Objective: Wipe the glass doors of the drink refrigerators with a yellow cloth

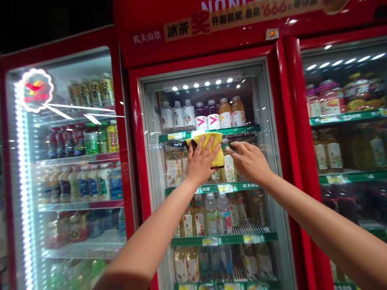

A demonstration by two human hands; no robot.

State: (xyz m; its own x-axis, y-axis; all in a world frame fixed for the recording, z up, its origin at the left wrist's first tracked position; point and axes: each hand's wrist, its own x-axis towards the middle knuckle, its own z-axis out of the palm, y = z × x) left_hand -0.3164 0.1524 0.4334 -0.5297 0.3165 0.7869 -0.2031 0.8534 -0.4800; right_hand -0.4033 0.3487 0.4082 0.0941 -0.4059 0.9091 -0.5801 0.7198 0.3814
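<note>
Fingers spread, my left hand (200, 162) holds a yellow cloth (217, 147) flat against the glass door (151, 94) of the middle drinks fridge. The cloth has a dark edge and lies over the upper shelf front as I see it. My right hand (250, 162) is just right of the cloth, with bent, parted fingers and nothing visible in them. Whether its fingertips touch the glass I cannot tell. Bottles stand behind the door, among them purple bottles (212, 114) and orange bottles (238, 112) on the top shelf.
Red framing (139, 161) surrounds the middle door. A lit fridge (116, 100) with several shelves of drinks stands to the left, and another glass door (347, 149) is on the right. A small switch (272, 34) sits on the red panel above.
</note>
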